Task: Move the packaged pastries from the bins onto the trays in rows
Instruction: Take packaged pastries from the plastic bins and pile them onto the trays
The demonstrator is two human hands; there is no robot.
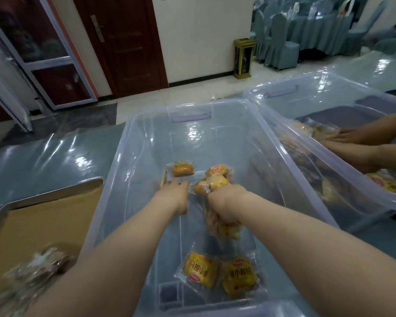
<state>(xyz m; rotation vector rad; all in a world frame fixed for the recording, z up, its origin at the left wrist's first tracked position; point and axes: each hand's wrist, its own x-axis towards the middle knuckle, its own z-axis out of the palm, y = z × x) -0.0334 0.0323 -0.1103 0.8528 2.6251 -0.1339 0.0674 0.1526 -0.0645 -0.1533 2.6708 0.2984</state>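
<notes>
Our right hand (pixel 226 203) clutched a bunch of pastries (pixel 212 185), so we judged our left hand (pixel 175 194), fingers straight, should pinch the lone pastry (pixel 183 169) lightly, without crushing it.

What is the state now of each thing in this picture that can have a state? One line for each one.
Near bin, no lid, nearly empty.
Right bin, no lid, seems tilted, another person's hands inside.
Tray, brown lining, few packs on near corner.
Left hand, open, reaching to a single pack.
Right hand, grips a bunch of packs.
Two packs, flat at near end of near bin.
Door, closed.
</notes>
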